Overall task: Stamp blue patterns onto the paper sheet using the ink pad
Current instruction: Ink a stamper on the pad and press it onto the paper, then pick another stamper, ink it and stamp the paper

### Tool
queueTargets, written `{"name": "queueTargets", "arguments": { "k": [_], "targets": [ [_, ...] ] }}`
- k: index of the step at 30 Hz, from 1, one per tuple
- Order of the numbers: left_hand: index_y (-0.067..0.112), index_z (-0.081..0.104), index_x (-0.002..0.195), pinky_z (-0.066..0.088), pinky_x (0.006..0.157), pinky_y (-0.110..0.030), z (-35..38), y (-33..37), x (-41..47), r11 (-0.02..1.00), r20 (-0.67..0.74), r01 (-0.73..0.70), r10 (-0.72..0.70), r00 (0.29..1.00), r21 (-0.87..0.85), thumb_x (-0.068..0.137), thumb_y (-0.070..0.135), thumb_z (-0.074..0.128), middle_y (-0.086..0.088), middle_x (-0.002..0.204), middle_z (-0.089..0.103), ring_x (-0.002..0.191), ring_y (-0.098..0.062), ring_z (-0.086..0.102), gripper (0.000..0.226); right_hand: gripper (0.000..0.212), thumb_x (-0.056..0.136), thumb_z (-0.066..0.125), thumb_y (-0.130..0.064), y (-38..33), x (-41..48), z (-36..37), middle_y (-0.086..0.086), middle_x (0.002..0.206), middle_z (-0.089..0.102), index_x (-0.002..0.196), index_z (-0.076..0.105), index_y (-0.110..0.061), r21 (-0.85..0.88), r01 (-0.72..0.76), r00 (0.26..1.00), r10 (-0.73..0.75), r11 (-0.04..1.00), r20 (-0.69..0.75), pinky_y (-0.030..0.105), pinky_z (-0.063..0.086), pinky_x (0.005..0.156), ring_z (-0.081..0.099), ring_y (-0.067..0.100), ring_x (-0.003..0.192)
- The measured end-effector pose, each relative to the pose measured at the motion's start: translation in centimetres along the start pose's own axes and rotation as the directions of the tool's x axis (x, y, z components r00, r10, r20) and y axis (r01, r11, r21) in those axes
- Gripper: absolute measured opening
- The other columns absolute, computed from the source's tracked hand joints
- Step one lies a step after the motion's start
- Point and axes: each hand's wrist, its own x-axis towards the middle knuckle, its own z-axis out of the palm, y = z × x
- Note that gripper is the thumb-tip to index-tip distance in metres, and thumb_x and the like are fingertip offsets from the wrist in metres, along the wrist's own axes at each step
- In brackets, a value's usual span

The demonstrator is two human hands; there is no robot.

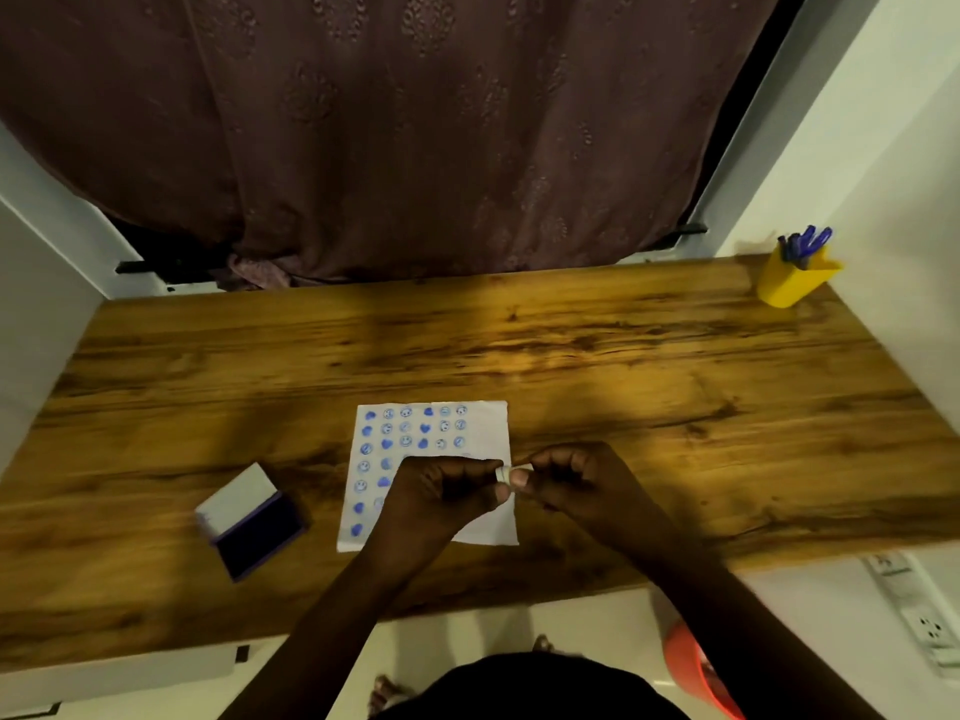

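Observation:
A white paper sheet [485, 428] lies on the wooden table, covered on its left and top with several blue hearts and smiley stamps. Both hands meet above its right edge. My left hand [441, 493] and my right hand [569, 478] pinch a small white stamp [505, 474] between their fingertips. The left hand hides the sheet's middle. An open ink pad [254, 530] with a dark blue pad and white lid raised sits on the table to the left of the sheet.
A yellow pen holder [792, 278] with blue pens stands at the table's far right corner. A brown curtain [389, 122] hangs behind the wooden table [623, 356]. A power strip [914, 610] and an orange bucket [696, 672] lie below right.

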Motion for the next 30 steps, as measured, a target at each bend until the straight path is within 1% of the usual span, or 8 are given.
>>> {"name": "queueTargets", "arguments": {
  "k": [6, 9, 11, 14, 19, 23, 27, 30],
  "targets": [
    [0.039, 0.081, 0.094, 0.057, 0.077, -0.012, 3.1, -0.6, 1.7, 0.999, 0.007, 0.008, -0.008, 1.0, 0.045, 0.08, 0.009, 0.086, 0.017, 0.092, 0.082, 0.09, -0.002, 0.077, 0.034, 0.015, 0.085, 0.079, -0.034, 1.2, 0.6, -4.6, 0.0, 0.085, 0.079, 0.094, 0.078, -0.022, -0.168, 0.008, 0.994, -0.026, 0.986, -0.109, 0.026, 0.058, 0.072, 0.075, 0.014, 0.079],
    [0.043, 0.076, 0.09, 0.055, 0.073, -0.009, 4.1, -1.4, 2.5, 0.996, -0.024, 0.058, -0.056, 0.998, 0.071, 0.079, 0.008, 0.086, 0.023, 0.086, 0.08, 0.086, 0.002, 0.076, 0.038, 0.011, 0.082, 0.082, -0.03, 2.8, 1.0, -7.6, -0.014, 0.078, 0.074, 0.087, 0.077, -0.021, -0.496, 0.017, 0.961, -0.151, 0.868, -0.233, 0.006, 0.047, 0.066, 0.068, -0.007, 0.074],
    [0.04, 0.075, 0.092, 0.054, 0.072, -0.007, 4.4, -1.9, 2.8, 0.993, -0.037, 0.079, -0.075, 0.996, 0.092, 0.08, 0.006, 0.085, 0.025, 0.084, 0.079, 0.085, 0.003, 0.075, 0.037, 0.009, 0.081, 0.083, -0.026, 4.3, 1.0, -8.7, -0.013, 0.074, 0.072, 0.081, 0.075, -0.021, -0.615, -0.022, 0.947, -0.18, 0.788, -0.265, 0.004, 0.041, 0.061, 0.065, -0.009, 0.067],
    [0.036, 0.077, 0.09, 0.055, 0.071, -0.009, 5.0, -2.2, 2.9, 0.99, -0.064, 0.112, -0.107, 0.992, 0.089, 0.08, 0.005, 0.085, 0.02, 0.081, 0.08, 0.085, 0.001, 0.076, 0.034, 0.008, 0.085, 0.075, -0.025, 6.8, 1.1, -9.6, 0.001, 0.086, 0.077, 0.085, 0.073, -0.018, -0.742, -0.116, 0.954, -0.134, 0.66, -0.269, 0.025, 0.05, 0.07, 0.072, 0.017, 0.082],
    [0.03, 0.079, 0.092, 0.051, 0.066, -0.004, 5.6, -2.3, 2.9, 0.977, -0.071, 0.162, -0.154, 0.986, 0.137, 0.081, 0.009, 0.084, 0.016, 0.085, 0.079, 0.08, 0.007, 0.074, 0.025, 0.024, 0.091, 0.065, -0.03, 8.8, 0.9, -10.2, 0.006, 0.109, 0.072, 0.113, 0.072, -0.021, -0.806, -0.173, 0.971, -0.041, 0.566, -0.237, 0.032, 0.05, 0.086, 0.067, 0.026, 0.103],
    [0.032, 0.079, 0.092, 0.051, 0.067, -0.004, 5.9, -2.4, 2.8, 0.972, -0.069, 0.181, -0.173, 0.983, 0.146, 0.081, 0.012, 0.085, 0.021, 0.082, 0.079, 0.082, 0.007, 0.074, 0.024, 0.025, 0.089, 0.066, -0.027, 9.0, 1.2, -10.3, 0.006, 0.108, 0.072, 0.112, 0.073, -0.021, -0.822, -0.159, 0.976, -0.038, 0.548, -0.214, 0.033, 0.052, 0.086, 0.068, 0.026, 0.1],
    [0.039, 0.077, 0.089, 0.059, 0.081, -0.019, 6.1, -2.7, 3.0, 0.968, -0.056, 0.195, -0.188, 0.981, 0.157, 0.081, 0.014, 0.085, 0.016, 0.086, 0.08, 0.088, -0.001, 0.076, 0.027, 0.018, 0.085, 0.07, -0.024, 9.2, 1.1, -10.3, 0.009, 0.098, 0.073, 0.102, 0.075, -0.017, -0.839, -0.132, 0.975, -0.083, 0.528, -0.205, 0.035, 0.054, 0.079, 0.07, 0.03, 0.093],
    [0.041, 0.077, 0.086, 0.058, 0.083, -0.021, 6.1, -2.9, 3.0, 0.966, -0.046, 0.201, -0.197, 0.979, 0.163, 0.081, 0.016, 0.085, 0.022, 0.086, 0.08, 0.088, 0.001, 0.075, 0.027, 0.033, 0.087, 0.069, -0.026, 9.3, 1.0, -10.1, 0.009, 0.108, 0.072, 0.118, 0.07, -0.017, -0.839, -0.144, 0.979, -0.048, 0.525, -0.198, 0.037, 0.054, 0.085, 0.068, 0.03, 0.102]
  ]
}}
